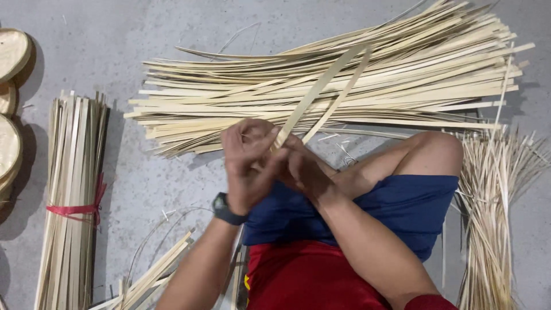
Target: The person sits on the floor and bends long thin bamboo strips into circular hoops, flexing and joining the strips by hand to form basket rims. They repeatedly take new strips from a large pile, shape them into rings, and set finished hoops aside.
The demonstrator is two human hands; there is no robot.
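Two long pale flat bamboo strips (321,92) sit pinched between my left hand (249,166) and right hand (304,169) – both pressed together over my lap – slanting up across the big loose bamboo strip pile (402,86)

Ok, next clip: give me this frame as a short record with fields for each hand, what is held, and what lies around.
left hand: closed around strips, watch on wrist
right hand: gripping the same strips
held: two thin strips, slanting up and away
behind: loose pile of strips on floor
left side: tied bundle with red band; round lids
right side: thinner slivers
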